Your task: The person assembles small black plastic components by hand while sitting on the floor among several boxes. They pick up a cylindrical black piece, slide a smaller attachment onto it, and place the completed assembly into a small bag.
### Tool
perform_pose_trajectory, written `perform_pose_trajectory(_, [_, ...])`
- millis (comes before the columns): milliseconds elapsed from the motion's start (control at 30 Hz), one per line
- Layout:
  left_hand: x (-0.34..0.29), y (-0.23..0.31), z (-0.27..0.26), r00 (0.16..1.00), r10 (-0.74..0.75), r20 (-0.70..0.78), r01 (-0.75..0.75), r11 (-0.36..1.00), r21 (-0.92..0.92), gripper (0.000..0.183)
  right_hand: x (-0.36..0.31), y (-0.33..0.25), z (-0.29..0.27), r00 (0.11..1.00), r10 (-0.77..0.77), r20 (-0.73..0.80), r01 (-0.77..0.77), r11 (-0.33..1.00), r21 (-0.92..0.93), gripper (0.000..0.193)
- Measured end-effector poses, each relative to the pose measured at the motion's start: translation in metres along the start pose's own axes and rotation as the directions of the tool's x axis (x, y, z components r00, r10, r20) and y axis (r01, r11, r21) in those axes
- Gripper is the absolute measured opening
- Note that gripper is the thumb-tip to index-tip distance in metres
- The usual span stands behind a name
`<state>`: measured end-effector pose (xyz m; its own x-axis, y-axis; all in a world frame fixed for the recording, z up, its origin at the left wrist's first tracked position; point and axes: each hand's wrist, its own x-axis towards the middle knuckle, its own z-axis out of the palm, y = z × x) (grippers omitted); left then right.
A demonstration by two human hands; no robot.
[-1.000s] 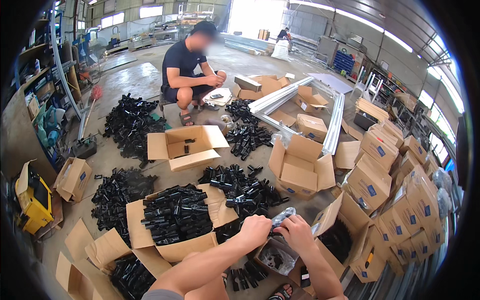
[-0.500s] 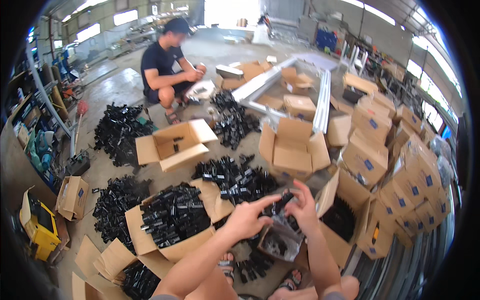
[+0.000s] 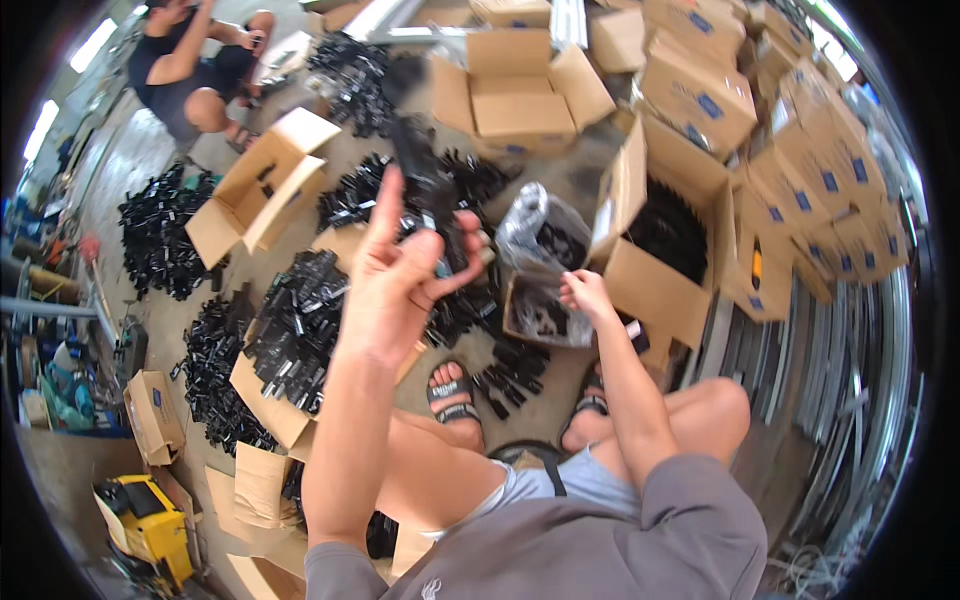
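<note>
My left hand (image 3: 405,265) is raised over the piles. Its index finger points up, while the thumb and other fingers close round a long black part (image 3: 432,185), smeared by motion. My right hand (image 3: 585,292) is pinched at the edge of a small open carton (image 3: 515,318) lined with clear plastic. What its fingertips hold, if anything, is too small to make out. Black pieces lie inside that carton, and a clear plastic bag (image 3: 522,225) with dark pieces sits just behind it.
A large carton (image 3: 655,275) of black parts stands at the right, near stacked cartons (image 3: 700,95). An open carton (image 3: 510,110) is ahead. Heaps of black parts (image 3: 215,375) lie at the left. Another person (image 3: 190,75) crouches at the far left. Metal profiles (image 3: 800,370) run along the right.
My view has tilted down and swung. My hands have separated: the left is up and to the left with the black part, the right is down by the small carton.
</note>
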<state>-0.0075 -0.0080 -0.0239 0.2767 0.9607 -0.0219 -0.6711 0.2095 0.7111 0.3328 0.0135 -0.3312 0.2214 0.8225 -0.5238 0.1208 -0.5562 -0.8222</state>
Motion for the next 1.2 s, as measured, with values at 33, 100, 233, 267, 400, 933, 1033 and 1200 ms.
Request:
perform_pose_trajectory(33, [-0.001, 0.003, 0.0, 0.999, 0.05, 0.013, -0.049, 0.997, -0.061, 0.084, 0.001, 0.003, 0.004, 0.997, 0.04, 0.073, -0.032, 0.994, -0.108, 0.029])
perform_pose_trajectory(100, [-0.002, 0.001, -0.003, 0.994, 0.102, 0.027, -0.099, 0.992, -0.081, 0.083, -0.003, 0.005, 0.008, 0.99, 0.105, 0.089, -0.081, 0.967, -0.243, 0.027])
perform_pose_trajectory(233, [-0.001, 0.002, 0.002, 0.991, 0.129, 0.047, -0.122, 0.984, -0.13, 0.086, -0.001, 0.031, 0.026, 0.992, -0.125, -0.025, 0.062, 0.641, -0.765, 0.018])
perform_pose_trajectory(267, [0.002, 0.001, 0.005, 0.99, 0.127, 0.053, -0.118, 0.982, -0.147, 0.087, 0.01, 0.047, 0.025, 0.994, -0.108, -0.03, 0.045, 0.632, -0.774, 0.021])
perform_pose_trajectory(400, [-0.004, 0.003, 0.013, 0.99, 0.132, 0.052, -0.128, 0.989, -0.074, 0.092, 0.033, 0.079, 0.041, 0.973, -0.191, -0.132, -0.018, 0.506, -0.863, 0.024])
perform_pose_trajectory(933, [-0.004, 0.01, 0.022, 1.0, -0.015, 0.004, 0.015, 0.991, -0.134, 0.091, -0.002, 0.072, 0.058, 0.976, -0.215, 0.014, 0.086, 0.325, -0.942, 0.029])
perform_pose_trajectory(1033, [-0.006, 0.009, 0.019, 1.0, 0.017, 0.026, -0.014, 0.99, -0.14, 0.091, -0.002, 0.072, 0.058, 0.984, -0.177, -0.015, 0.05, 0.355, -0.933, 0.029])
perform_pose_trajectory(1200, [-0.006, 0.014, 0.024, 1.0, 0.011, -0.016, -0.012, 0.996, -0.09, 0.088, -0.003, 0.072, 0.043, 0.974, -0.225, -0.021, 0.07, 0.392, -0.917, 0.029])
